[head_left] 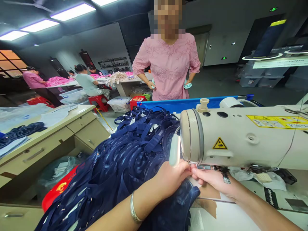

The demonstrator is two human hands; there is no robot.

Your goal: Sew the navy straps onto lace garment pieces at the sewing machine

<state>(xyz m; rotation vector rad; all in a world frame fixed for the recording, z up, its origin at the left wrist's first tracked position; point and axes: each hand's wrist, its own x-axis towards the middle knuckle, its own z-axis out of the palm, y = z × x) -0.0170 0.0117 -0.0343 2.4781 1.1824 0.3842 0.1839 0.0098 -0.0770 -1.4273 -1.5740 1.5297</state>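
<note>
My left hand [172,178] rests on a heap of navy blue lace garments [125,160], its fingers pinched on the fabric just under the head of a cream sewing machine [240,134]. My right hand [214,179] meets it from the right, fingertips pressed together at the needle area beneath the machine head. A silver bangle [133,208] sits on my left wrist. The needle itself is hidden behind the machine head and my fingers. Navy straps with small white tags lie on top of the heap.
A person in a pink top [169,64] stands across the table behind a blue bin edge [183,104]. A beige drawer desk [48,141] stands left, a red bin [57,189] below it. Other people sit at far tables with pink goods. A thread cone [268,38] stands upper right.
</note>
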